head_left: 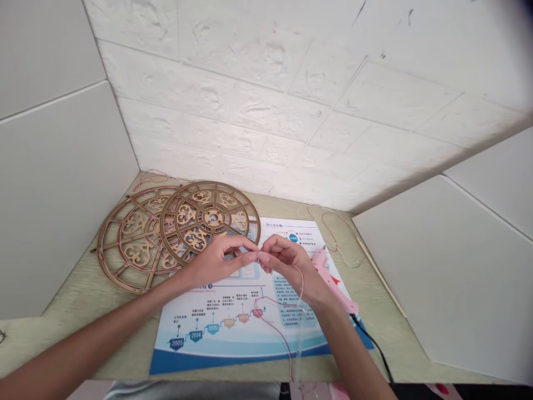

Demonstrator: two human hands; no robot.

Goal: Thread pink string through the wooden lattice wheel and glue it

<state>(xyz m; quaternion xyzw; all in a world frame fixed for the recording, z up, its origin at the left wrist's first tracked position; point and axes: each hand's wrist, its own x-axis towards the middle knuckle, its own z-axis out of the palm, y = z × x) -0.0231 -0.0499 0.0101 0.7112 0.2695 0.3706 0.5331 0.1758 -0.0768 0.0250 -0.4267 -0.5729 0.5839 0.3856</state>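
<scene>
A thin red-and-white wire [285, 340] hangs in a loop from my hands over the printed sheet [233, 355] and down past the table's front edge. My left hand [222, 258] pinches at the wire's end with thumb and forefinger. Against those fingertips, my right hand [289, 264] is closed on the same wire, which curves out over its back. The exact tip is too small to make out. Behind my left hand, a bronze-coloured openwork disc [195, 189] overlaps a second openwork disc [104, 253] with wire running along its rings.
A pink glue gun [335, 286] lies right of my right hand, its black cord [378, 350] trailing to the front edge. Loose wire [328, 233] and a thin rod [381, 278] lie farther right. White panels flank the table; a white brick-patterned wall [250, 111] stands behind.
</scene>
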